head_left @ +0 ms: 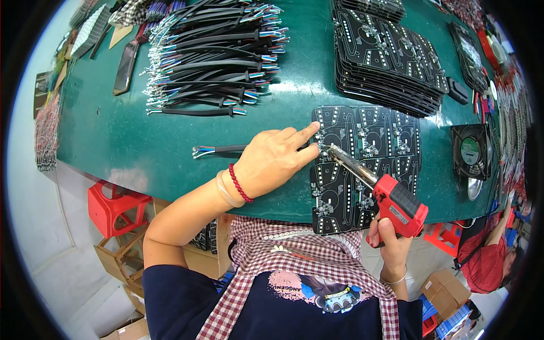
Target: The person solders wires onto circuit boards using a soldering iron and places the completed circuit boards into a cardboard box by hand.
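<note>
A panel of black circuit boards (334,195) lies flat at the table's near edge. My left hand (269,161) rests at its left side, closed on a black-sleeved cable (228,149) whose loose coloured wire ends stick out to the left. Its index finger stretches onto the board, and the cable's other end is mostly hidden under the fingers. Gripped by the handle in my right hand (390,243) is a red soldering gun (399,207). The gun's metal tip points up-left and meets the board beside my left fingertips; whether it touches a wire is too small to tell.
Beyond the panel stands a tall stack of similar boards (391,79). Many black-sleeved cables (218,65) are heaped at the far left, near a phone (126,68). A small black fan (471,152) sits to the right. A red stool (113,207) and another person (481,260) are beyond the table's edge.
</note>
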The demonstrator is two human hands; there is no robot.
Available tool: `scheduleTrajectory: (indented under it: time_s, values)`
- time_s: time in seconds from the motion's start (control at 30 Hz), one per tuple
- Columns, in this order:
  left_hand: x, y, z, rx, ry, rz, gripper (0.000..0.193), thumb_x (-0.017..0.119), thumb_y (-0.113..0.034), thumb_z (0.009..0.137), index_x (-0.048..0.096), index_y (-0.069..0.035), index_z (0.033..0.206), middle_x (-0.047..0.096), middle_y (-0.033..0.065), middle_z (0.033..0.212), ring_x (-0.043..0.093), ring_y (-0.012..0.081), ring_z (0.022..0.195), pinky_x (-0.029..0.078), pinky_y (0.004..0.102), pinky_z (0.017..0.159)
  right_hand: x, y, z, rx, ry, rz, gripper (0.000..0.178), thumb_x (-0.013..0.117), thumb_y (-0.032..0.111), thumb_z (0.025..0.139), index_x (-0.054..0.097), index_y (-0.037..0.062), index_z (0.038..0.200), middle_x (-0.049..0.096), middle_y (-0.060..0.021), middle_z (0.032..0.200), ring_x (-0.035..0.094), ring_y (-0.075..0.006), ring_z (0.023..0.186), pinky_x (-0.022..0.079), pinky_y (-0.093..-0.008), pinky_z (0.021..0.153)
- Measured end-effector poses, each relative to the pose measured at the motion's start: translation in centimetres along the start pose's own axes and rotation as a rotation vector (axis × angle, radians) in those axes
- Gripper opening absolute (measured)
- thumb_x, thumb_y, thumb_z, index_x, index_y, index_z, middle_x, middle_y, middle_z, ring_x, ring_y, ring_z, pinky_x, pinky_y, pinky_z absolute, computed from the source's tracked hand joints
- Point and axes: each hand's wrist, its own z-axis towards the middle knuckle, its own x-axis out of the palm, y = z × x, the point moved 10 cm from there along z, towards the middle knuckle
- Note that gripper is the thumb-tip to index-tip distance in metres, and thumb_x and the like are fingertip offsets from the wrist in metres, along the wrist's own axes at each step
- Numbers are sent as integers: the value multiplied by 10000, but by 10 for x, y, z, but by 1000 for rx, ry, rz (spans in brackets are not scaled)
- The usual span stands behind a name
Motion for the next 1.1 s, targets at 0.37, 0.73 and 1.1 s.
scheduleTrajectory:
  time_s: [0.37,0.73,1.1]
  values:
    - [0,-2,0,-7,9,18,177,642,-79,714,634,-86,891,614,89,1207,563,150,684,505,285,612,-4,2,-1,-11,-32,-23,295,576,204,921,546,-57,1054,557,-85,603,460,-93,442,368,-228,410]
    - [0,1,-2,-28,-1,-16,158,657,-77,716,615,-83,869,620,99,1208,578,162,674,510,296,610,-11,10,8,58,50,76,222,578,119,906,575,-38,1064,591,-68,639,496,-81,484,391,-225,443]
    - [2,0,-4,-67,11,-7,120,672,-117,755,620,-80,856,618,116,1219,592,167,663,514,303,612,-12,6,13,65,65,48,156,587,106,893,590,-31,967,591,-63,622,509,-80,482,404,-225,440]
